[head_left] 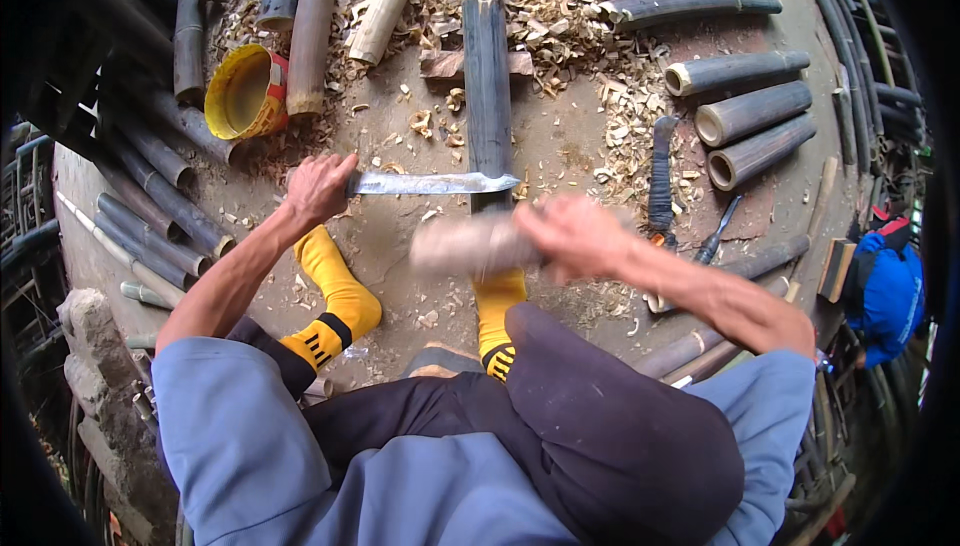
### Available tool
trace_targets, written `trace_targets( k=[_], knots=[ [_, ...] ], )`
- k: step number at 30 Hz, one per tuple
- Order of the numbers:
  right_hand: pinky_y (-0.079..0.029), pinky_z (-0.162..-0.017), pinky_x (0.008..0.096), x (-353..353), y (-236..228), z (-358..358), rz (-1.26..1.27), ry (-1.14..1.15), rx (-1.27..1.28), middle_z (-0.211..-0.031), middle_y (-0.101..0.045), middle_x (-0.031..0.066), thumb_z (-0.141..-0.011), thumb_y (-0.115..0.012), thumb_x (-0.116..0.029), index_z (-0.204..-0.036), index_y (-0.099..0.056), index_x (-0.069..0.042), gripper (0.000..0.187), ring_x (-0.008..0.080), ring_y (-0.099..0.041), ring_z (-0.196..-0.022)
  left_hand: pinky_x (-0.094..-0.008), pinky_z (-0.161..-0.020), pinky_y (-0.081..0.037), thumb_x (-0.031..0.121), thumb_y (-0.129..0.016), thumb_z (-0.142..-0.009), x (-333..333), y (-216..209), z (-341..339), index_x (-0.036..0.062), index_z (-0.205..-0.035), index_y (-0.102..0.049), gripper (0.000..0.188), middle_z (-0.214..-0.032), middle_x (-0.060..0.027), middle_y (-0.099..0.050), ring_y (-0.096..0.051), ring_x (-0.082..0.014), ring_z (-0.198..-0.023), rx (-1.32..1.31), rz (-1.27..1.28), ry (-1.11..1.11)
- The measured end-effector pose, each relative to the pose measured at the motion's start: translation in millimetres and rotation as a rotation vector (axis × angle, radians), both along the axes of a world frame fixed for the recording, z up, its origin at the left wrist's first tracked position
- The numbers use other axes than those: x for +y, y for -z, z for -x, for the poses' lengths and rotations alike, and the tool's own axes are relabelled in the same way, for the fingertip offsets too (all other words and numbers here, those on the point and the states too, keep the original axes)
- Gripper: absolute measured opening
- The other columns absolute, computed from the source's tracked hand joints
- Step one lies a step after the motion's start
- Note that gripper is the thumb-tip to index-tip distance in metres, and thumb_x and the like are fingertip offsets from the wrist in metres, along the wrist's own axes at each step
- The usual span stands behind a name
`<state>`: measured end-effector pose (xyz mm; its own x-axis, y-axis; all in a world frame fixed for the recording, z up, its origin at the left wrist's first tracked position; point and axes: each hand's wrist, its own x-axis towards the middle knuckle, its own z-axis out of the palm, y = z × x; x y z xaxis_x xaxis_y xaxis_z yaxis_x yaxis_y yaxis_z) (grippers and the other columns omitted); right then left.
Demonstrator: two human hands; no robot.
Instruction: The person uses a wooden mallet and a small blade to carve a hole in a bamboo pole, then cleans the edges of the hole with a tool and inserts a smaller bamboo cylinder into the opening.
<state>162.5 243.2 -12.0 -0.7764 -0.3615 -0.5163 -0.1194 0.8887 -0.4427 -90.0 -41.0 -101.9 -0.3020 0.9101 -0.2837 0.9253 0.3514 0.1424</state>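
My left hand [322, 187] is closed round the handle of a large knife [420, 183]. Its long blade points right and lies across a dark bamboo pole [488, 96]. The pole runs away from me, its far part on a small wooden block [440, 65]. Just nearer than the blade, my right hand [568, 233] grips a thick wooden mallet [465, 246], smeared by motion. The mallet hides part of the pole and stands apart from the blade. My right foot in a yellow sock [499, 301] is beside the pole's near end.
Wood shavings [560, 6] cover the far ground. A yellow and red bucket [268, 96] stands at the far left, near several bamboo pieces. Three short bamboo lengths [755, 111] lie to the right, by a knife with a wrapped handle [662, 181] and a thin tool [718, 231].
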Motion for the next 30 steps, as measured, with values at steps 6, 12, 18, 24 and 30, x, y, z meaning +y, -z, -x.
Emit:
trace_targets(
  k=[6,12,18,24,30],
  knots=[
    [-0.048,-0.059,0.0355,12.7,37.0,-12.2,0.458,0.026,0.266,-0.086,-0.061,0.014,-0.068,-0.07,-0.019,-0.101,-0.058,-0.008,0.036,0.0267,-0.06,-0.075,-0.0426,-0.061,-0.045,0.011,-0.067,-0.062,3.9,2.8,1.5,0.0097,-0.085,-0.05,0.029,-0.074,-0.0103,-0.057,-0.059,-0.0311,-0.071,0.012,-0.053,-0.004],
    [-0.053,-0.063,0.0348,8.5,19.9,-22.3,0.187,-0.115,0.544,-0.091,-0.058,0.0159,-0.066,-0.077,-0.026,-0.117,-0.045,-0.005,0.064,0.0261,-0.06,-0.081,-0.042,-0.065,-0.046,0.01,-0.061,-0.068,-4.1,1.6,-5.9,0.0089,-0.086,-0.05,0.021,-0.073,-0.0113,-0.059,-0.061,-0.0305,-0.071,-0.008,-0.032,0.017],
    [-0.053,-0.058,0.038,31.9,31.9,-19.7,0.084,0.563,0.461,-0.084,-0.061,0.0159,-0.062,-0.075,-0.024,-0.117,-0.043,-0.007,0.066,0.0275,-0.063,-0.067,-0.0404,-0.067,-0.045,0.007,-0.063,-0.066,2.2,-10.8,-17.7,0.0083,-0.09,-0.05,0.028,-0.085,-0.0136,-0.055,-0.06,-0.0315,-0.074,-0.019,-0.094,-0.072],
    [-0.047,-0.082,0.0356,11.2,-8.8,-59.9,0.308,1.431,0.372,-0.1,-0.057,0.0157,-0.062,-0.073,-0.019,-0.122,-0.037,-0.001,0.072,0.0242,-0.058,-0.091,-0.0527,-0.061,-0.045,0.012,-0.074,-0.065,-23.3,-70.4,-99.2,0.0105,-0.108,-0.034,0.059,-0.098,-0.013,-0.05,-0.06,-0.0404,-0.076,-0.355,0.121,-0.338],
    [-0.035,-0.102,0.0397,-4.1,-2.3,-100.3,0.31,1.473,0.373,-0.128,-0.044,0.0205,-0.061,-0.078,-0.022,-0.138,-0.026,-0.003,0.095,0.0301,-0.045,-0.118,-0.0394,-0.065,-0.047,0.012,-0.072,-0.065,-18.0,-50.7,-9.0,0.0066,-0.105,-0.053,0.045,-0.082,-0.0098,-0.057,-0.059,-0.0292,-0.073,-0.391,-0.203,0.008]
  ],
)
